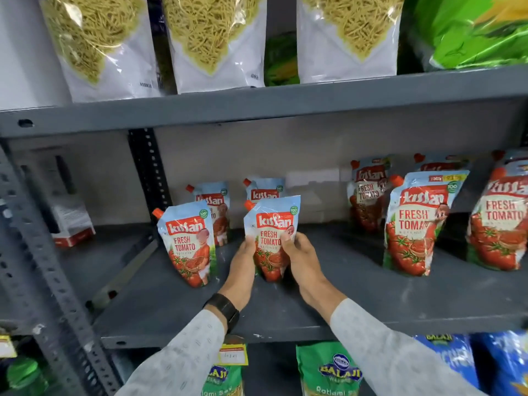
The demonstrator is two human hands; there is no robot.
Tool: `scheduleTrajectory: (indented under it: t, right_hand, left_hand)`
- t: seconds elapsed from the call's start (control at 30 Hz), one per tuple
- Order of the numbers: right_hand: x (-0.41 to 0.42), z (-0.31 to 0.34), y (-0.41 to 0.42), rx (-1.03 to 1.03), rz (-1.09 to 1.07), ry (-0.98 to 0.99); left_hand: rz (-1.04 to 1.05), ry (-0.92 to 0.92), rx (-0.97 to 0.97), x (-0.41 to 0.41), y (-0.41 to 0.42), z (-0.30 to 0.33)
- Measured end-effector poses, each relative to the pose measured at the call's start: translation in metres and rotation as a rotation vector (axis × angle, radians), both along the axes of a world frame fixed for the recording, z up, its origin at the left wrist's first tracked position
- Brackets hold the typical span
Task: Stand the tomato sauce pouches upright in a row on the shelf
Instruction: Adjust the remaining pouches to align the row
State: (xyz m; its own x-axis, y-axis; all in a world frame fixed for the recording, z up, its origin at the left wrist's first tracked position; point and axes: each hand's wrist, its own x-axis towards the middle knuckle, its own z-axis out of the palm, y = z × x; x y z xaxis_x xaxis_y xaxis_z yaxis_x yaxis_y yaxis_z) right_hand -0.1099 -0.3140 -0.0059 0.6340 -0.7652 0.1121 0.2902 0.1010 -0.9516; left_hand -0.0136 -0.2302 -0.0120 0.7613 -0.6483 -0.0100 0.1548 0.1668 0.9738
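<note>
Both hands hold one Kissan tomato sauce pouch upright on the grey shelf, near its middle. My left hand grips the pouch's lower left side and my right hand grips its lower right side. Another pouch stands just to the left at the front. Two more stand behind them, one at the back left and one directly behind the held pouch. Larger pouches stand to the right, among them one at the front, one behind it and one at the edge.
A small white and red box sits at the shelf's left end beside a perforated upright. Snack bags fill the shelf above. Green Balaji bags and blue bags sit below.
</note>
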Motion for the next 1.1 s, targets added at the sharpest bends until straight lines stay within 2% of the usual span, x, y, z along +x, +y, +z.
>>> scheduleTrajectory:
  t: [0.3, 0.43, 0.53, 0.6, 0.67, 0.73, 0.8, 0.83, 0.9, 1.03, 1.1]
  right_hand:
    - [-0.007, -0.005, 0.010, -0.100, -0.125, 0.034]
    - [-0.007, -0.008, 0.008, -0.125, -0.114, 0.061]
    - [-0.010, -0.009, 0.016, -0.187, -0.232, 0.041]
    - [-0.016, -0.005, 0.029, -0.385, -0.479, -0.005]
    - [-0.020, 0.006, 0.050, -0.617, -0.590, -0.140]
    - [-0.009, 0.017, 0.075, -0.787, -0.514, -0.207]
    - [0.014, 0.023, 0.097, -0.835, -0.319, -0.114]
    - [0.033, 0.023, 0.106, -0.802, -0.204, -0.031]
    - [0.066, 0.020, 0.110, -0.649, -0.023, 0.095]
    - [0.113, 0.015, 0.104, -0.214, 0.166, 0.077]
    - [0.117, 0.015, 0.104, -0.152, 0.211, 0.077]
  left_hand:
    - [-0.033, -0.004, -0.030, 0.001, 0.003, -0.002]
    - [-0.035, -0.006, -0.046, -0.004, 0.009, 0.003]
    - [-0.003, -0.101, -0.006, -0.002, 0.023, 0.002]
    - [0.091, -0.219, -0.001, 0.000, 0.044, 0.000]
    - [0.263, -0.292, -0.127, 0.006, 0.076, -0.001]
    - [0.478, -0.323, -0.246, 0.021, 0.111, 0.003]
    - [0.636, -0.289, -0.259, 0.049, 0.129, 0.005]
    - [0.670, -0.252, -0.214, 0.066, 0.134, 0.006]
    - [0.580, -0.174, -0.106, 0.089, 0.131, 0.008]
    - [0.175, 0.001, -0.096, 0.105, 0.128, 0.013]
    - [0.112, 0.012, -0.110, 0.105, 0.129, 0.016]
